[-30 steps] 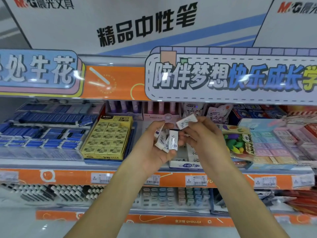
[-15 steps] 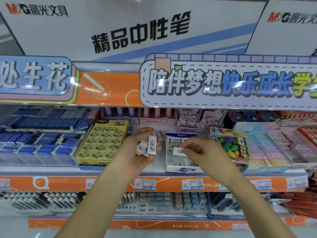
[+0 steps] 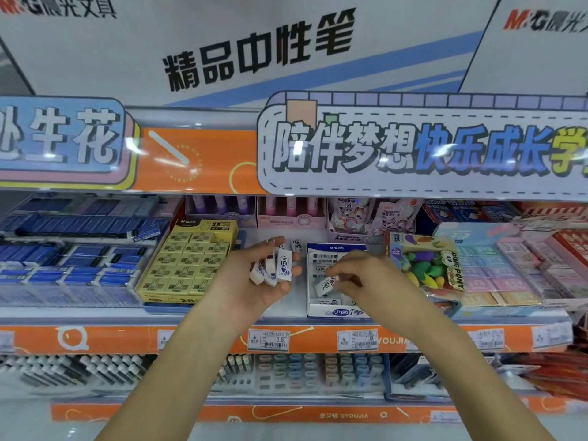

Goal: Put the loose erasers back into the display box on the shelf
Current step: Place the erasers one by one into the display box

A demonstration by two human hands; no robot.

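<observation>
Erasers in white sleeves are split between both hands and the display box [image 3: 331,310] on the shelf [image 3: 413,340]. The right hand [image 3: 366,278] pinches one eraser [image 3: 325,286] just over the box's open top, not yet laid in. The left hand [image 3: 254,281] is curled around a small bunch of erasers [image 3: 275,267]. The box already holds some, so the job looks partway done, several left.
</observation>
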